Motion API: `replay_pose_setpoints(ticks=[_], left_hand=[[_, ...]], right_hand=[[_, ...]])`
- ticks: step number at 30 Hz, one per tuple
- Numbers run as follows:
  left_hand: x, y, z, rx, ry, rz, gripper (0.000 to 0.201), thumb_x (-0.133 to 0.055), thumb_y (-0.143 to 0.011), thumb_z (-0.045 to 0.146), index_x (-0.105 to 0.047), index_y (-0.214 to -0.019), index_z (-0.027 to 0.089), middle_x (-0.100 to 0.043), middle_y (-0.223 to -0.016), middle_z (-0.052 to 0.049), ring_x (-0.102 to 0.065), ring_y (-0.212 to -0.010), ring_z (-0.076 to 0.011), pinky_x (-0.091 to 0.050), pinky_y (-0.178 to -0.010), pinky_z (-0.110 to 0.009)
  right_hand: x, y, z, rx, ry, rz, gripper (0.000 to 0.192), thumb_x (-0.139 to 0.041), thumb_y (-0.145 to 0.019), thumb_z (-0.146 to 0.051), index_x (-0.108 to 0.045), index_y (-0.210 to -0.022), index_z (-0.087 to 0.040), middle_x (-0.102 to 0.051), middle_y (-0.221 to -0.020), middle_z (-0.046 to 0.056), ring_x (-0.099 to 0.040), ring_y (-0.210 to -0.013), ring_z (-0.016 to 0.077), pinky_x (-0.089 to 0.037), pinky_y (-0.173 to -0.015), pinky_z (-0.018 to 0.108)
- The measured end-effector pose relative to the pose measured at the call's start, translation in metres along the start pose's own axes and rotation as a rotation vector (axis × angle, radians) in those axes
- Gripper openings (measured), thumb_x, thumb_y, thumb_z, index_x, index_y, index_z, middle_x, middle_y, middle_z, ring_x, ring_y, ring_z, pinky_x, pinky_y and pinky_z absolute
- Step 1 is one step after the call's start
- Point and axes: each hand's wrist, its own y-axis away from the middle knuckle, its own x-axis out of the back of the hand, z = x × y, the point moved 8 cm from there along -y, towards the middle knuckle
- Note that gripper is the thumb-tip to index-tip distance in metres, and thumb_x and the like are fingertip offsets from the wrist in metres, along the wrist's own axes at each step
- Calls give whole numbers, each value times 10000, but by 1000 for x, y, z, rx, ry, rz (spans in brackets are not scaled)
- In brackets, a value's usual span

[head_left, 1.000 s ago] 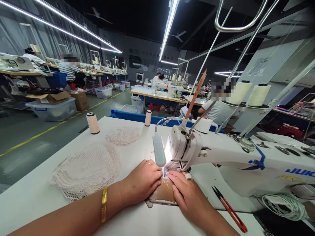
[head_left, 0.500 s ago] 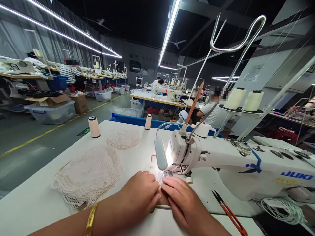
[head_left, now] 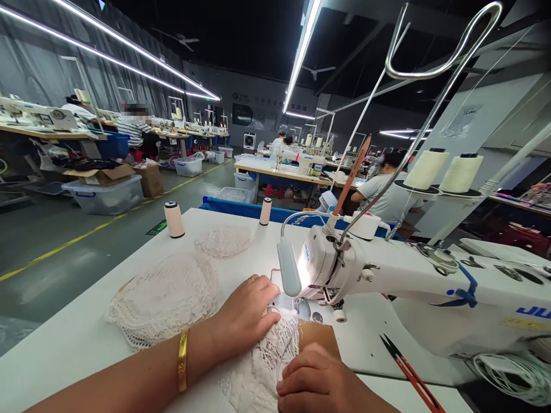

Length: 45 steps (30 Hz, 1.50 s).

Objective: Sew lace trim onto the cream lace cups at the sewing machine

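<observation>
- Now the white lace shows at lower centre, the right hand having drawn back; seemingly the work is being repositioned.
- It looks openwork, rumpled lower down.
- Left hand: fingers outstretched on its upper end.
- Right fingers curl at its edge; grip hidden, cannot tell.

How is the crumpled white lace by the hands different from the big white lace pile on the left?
The white lace piece is bunched up; the rounded, layered white lace pile lies flatter. The bare left hand touches the piece, but no hand is on the pile. Both are whitish and show little holes.
</observation>
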Motion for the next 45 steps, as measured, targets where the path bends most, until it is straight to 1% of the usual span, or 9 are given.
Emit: replay_pose_setpoints(ticks=[6, 9, 12, 14, 16, 19, 25, 32, 45], left_hand=[[-8, 0, 14, -128, 4, 34, 236, -555, -947, 123, -482, -738, 204, -597, -810, -23, -542, -782, -215, -359, -686, -339], [-6, 3, 18, -155, 80, 106, 194, -536, -898, 110, -457, -754, 214, -567, -755, -1, -501, -694, -187, -328, -632, -320], [-2, 9, 22, -187, 174, 195, 117, -516, -883, 126, -496, -823, 225, -581, -760, 12, -508, -676, -181, -346, -618, -305], [3, 13, 25, -219, 203, 262, 104, -504, -895, 137, -499, -853, 231, -597, -779, 10, -520, -686, -186, -362, -621, -304], [7, 17, 31, -255, 204, 283, 112, -500, -915, 128, -504, -885, 235, -619, -812, 5, -545, -720, -193, -399, -645, -309], [9, 20, 39, -317, 178, 286, 125, -503, -972, 112, -530, -969, 234, -660, -890, -9, -587, -800, -208, -466, -719, -331], [4, 24, 50, -415, 112, 359, 326, -485, -1044, 80, -636, -1289, 232, -702, -1242, -84, -628, -1012, -236, -510, -878, -375], [5, 29, 54, -475, 97, 429, 347, -472, -1115, 104, -665, -1372, 235, -713, -1239, -99, -638, -1063, -236, -497, -953, -373], [13, 27, 58, -476, 101, 422, 213, -510, -1075, 85, -677, -1015, 203, -723, -1116, -63, -631, -937, -210, -474, -867, -351]], right_hand=[[2, 3, -9, -53, -176, -49, 201, -519, -1198, -358, -694, -1264, -284, -834, -1068, 4, -756, -1031, 179, -558, -968, 347], [12, 11, 3, -276, -187, 85, 109, -639, -1126, -401, -688, -1153, -307, -774, -1046, 7, -721, -973, 191, -563, -847, 319], [33, 25, 20, -509, -105, 367, 295, -645, -1085, -545, -623, -1257, -307, -721, -1177, 60, -697, -1030, 253, -575, -834, 362], [37, 30, 32, -659, -59, 401, 474, -695, -1049, -594, -570, -1413, -318, -698, -1283, 86, -681, -1140, 299, -578, -877, 394], [33, 29, 41, -760, -80, 339, 448, -723, -1047, -517, -585, -1425, -321, -708, -1261, 74, -677, -1132, 298, -565, -885, 391], [28, 21, 44, -739, -101, 278, 102, -576, -1095, -308, -661, -1145, -280, -727, -1061, 32, -650, -969, 252, -515, -852, 371], [30, 15, 39, -638, 9, 345, 145, -514, -1068, -207, -533, -934, -260, -652, -885, -15, -577, -840, 204, -454, -777, 314], [30, 14, 38, -631, 7, 355, 156, -505, -1068, -201, -518, -925, -260, -664, -896, -7, -583, -854, 210, -463, -797, 324], [33, 14, 34, -607, 15, 406, 121, -534, -1087, -224, -580, -982, -262, -670, -885, -7, -590, -815, 204, -490, -744, 316]])
